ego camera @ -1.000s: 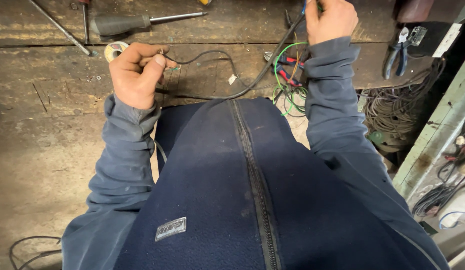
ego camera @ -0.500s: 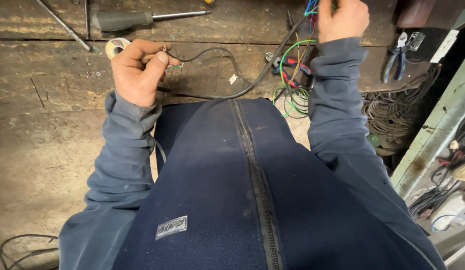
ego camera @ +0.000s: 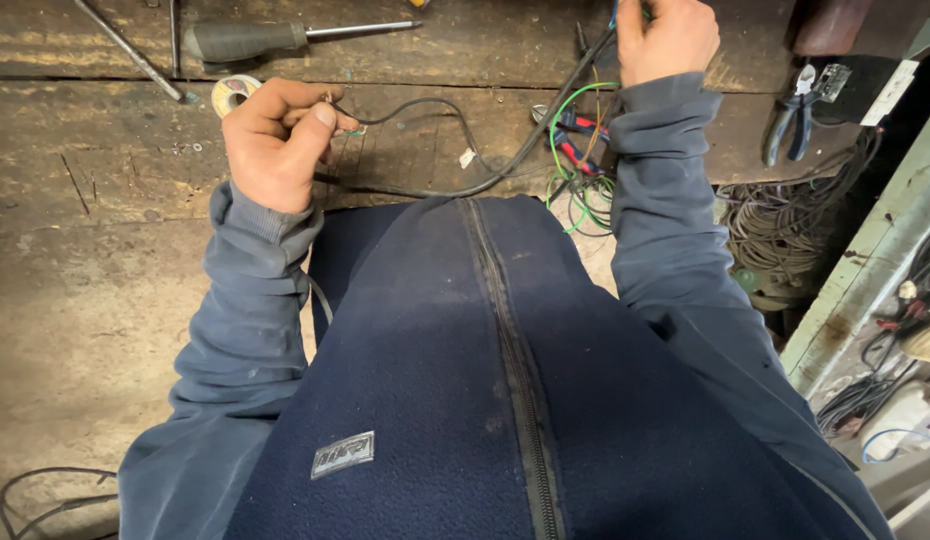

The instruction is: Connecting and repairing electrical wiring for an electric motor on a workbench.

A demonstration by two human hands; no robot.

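Wire point(ego camera: 440, 110), thin and black, loops limply across the bench point(ego camera: 105, 160) between both hands. Left hand point(ego camera: 280, 140) pinches its end between thumb and curled fingers; right hand point(ego camera: 670, 40) is closed round a thicker cable point(ego camera: 545, 135). It looks light, floppy, easily kinked: best gripped near the end.

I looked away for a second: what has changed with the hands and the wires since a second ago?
Little. The right hand has shifted slightly up toward the top edge, still gripping the wire bundle. The left hand stays closed on the thin black wire beside the tape roll. The screwdriver and pliers have not moved on the bench.
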